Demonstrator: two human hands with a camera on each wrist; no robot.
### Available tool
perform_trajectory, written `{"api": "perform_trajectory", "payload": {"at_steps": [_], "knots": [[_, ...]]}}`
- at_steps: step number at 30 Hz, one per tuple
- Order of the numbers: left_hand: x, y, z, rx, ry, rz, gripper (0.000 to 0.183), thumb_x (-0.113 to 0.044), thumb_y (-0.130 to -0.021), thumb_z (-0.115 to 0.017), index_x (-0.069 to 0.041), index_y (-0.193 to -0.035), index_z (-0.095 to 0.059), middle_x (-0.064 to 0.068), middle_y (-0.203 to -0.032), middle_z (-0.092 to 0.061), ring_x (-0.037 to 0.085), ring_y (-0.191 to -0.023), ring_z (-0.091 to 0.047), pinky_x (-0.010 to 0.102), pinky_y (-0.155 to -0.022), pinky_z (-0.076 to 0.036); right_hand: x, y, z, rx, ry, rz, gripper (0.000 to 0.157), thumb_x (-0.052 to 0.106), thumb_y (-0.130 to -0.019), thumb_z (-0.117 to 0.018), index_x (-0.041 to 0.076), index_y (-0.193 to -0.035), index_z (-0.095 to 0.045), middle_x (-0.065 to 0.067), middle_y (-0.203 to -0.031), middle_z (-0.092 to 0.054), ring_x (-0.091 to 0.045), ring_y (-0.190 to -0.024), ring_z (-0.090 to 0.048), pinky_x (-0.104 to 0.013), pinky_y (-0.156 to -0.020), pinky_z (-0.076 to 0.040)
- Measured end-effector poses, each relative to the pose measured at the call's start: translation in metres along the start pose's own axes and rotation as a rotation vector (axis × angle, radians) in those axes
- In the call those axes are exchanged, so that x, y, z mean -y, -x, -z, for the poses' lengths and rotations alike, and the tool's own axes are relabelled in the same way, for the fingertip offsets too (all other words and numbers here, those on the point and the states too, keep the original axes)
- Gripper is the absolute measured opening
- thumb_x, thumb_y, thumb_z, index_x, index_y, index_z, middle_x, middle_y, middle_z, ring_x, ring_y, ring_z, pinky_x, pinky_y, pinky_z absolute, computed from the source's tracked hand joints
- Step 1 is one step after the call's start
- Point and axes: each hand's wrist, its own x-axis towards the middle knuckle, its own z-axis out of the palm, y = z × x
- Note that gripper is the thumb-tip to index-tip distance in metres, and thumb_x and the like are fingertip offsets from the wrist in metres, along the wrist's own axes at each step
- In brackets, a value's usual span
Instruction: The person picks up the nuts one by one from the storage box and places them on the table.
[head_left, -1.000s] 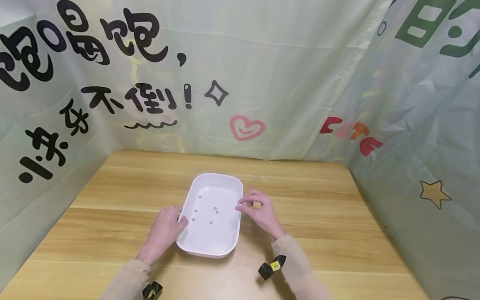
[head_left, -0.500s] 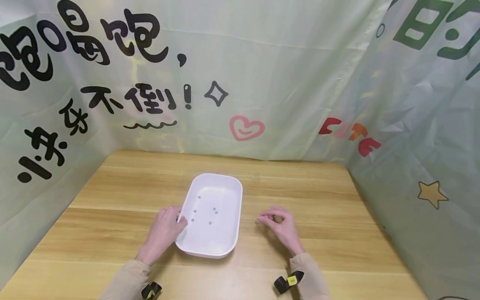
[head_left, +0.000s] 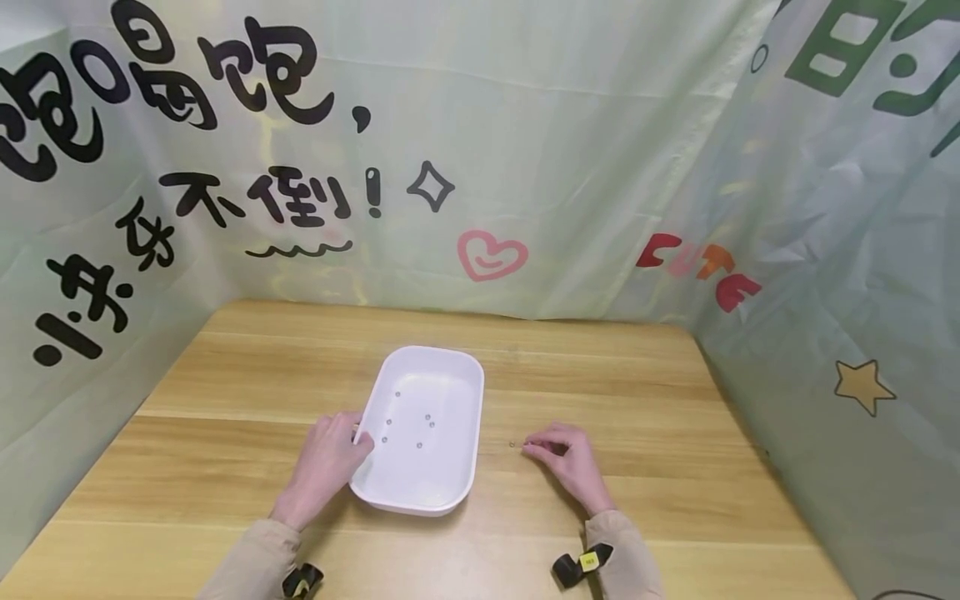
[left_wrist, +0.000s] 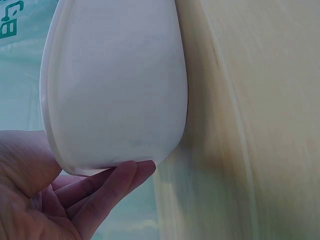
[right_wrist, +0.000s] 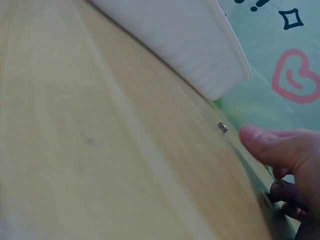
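Observation:
A white plastic tray [head_left: 450, 483], rectangular with rounded corners, holds several small metal nuts [head_left: 419, 445] scattered over its floor. My left hand [head_left: 327, 462] grips its left rim, thumb over the edge and fingers bent under the outer wall; in the left wrist view the fingertips [left_wrist: 145, 170] press against that wall. One more nut [right_wrist: 223, 127] lies on the wooden table to the right of the tray. Just right of it is my right hand [head_left: 567, 458], low over the table, thumb near the curled forefinger and nothing visible between them.
The wooden table [head_left: 675, 417] reaches back to a pale green cloth [head_left: 570, 183] with printed characters, a heart and a star, which also hangs along both sides. A black wrist camera [head_left: 581, 567] is on the right sleeve.
My right hand has moved from the tray's right rim, rightward and down to the table beside the loose nut. The left hand and the tray stay in place.

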Motion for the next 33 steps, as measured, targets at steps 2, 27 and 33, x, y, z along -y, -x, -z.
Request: {"api": "perform_trajectory", "payload": {"at_steps": [2, 27, 33], "knots": [[-0.0002, 0.0002, 0.0002, -0.001, -0.003, -0.001, 0.028, -0.002, -0.085, -0.057, 0.006, -0.106, -0.073, 0.015, -0.080, -0.073, 0.014, -0.059, -0.058, 0.025, -0.050, -0.046, -0.0039, -0.0004, -0.0012, -0.003, 0.031, 0.042, 0.009, 0.007, -0.077, -0.083, 0.009, -0.085, -0.080, -0.003, -0.078, -0.074, 0.001, -0.069, -0.057, -0.018, -0.063, -0.047], [0.0002, -0.0001, 0.0014, 0.013, 0.002, 0.011, 0.028, -0.002, -0.085, -0.058, 0.005, -0.108, -0.072, 0.016, -0.082, -0.074, 0.014, -0.060, -0.060, 0.025, -0.050, -0.046, 0.0006, -0.0020, -0.0083, -0.019, 0.182, -0.070, 0.012, 0.013, -0.075, -0.085, 0.017, -0.086, -0.083, 0.004, -0.080, -0.078, -0.012, -0.078, -0.067, -0.041, -0.095, -0.031], [-0.0002, 0.0001, 0.0016, 0.021, 0.008, 0.018, 0.029, -0.002, -0.085, -0.058, 0.006, -0.109, -0.072, 0.018, -0.084, -0.074, 0.014, -0.059, -0.060, 0.025, -0.050, -0.047, 0.0015, 0.0019, -0.0055, 0.002, 0.152, -0.085, 0.029, 0.017, -0.075, -0.086, 0.009, -0.102, -0.080, 0.011, -0.059, -0.054, 0.000, -0.062, -0.046, -0.039, -0.098, -0.033]]}}
